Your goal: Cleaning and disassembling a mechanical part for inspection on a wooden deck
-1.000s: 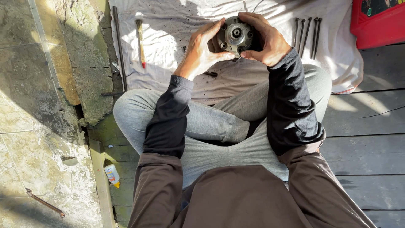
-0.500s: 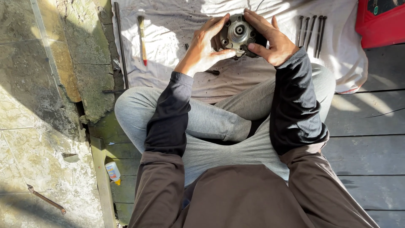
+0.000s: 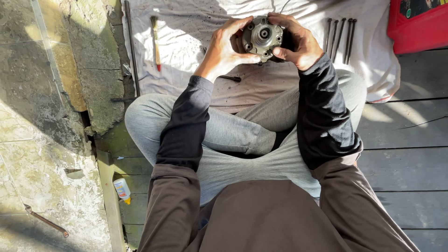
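Mossy grey stone [image 3: 88, 84] edges your left side, with a small white bottle with an orange cap [image 3: 122, 190] lying on the boards beside your knee. On the stained white cloth [image 3: 186, 42] ahead, a thin dark metal rod [image 3: 131, 46] lies along the cloth's left border, and a small brush with a pale wooden handle and red tip [image 3: 155, 42] rests just to its right. Your left hand [image 3: 226, 49] is curled around the left side of a round grey metal housing with a central hub and bolt holes [image 3: 262, 37], thumb pressed under its face. Your right hand [image 3: 298, 42] is closed over the housing's right side, so both hands carry it above the cloth, face toward you. Keep that even two-sided hold, fingers away from the hub. Further right, four long dark bolts [image 3: 339, 35] lie side by side, and a red plastic box [image 3: 415, 23] sits at the cloth's corner.
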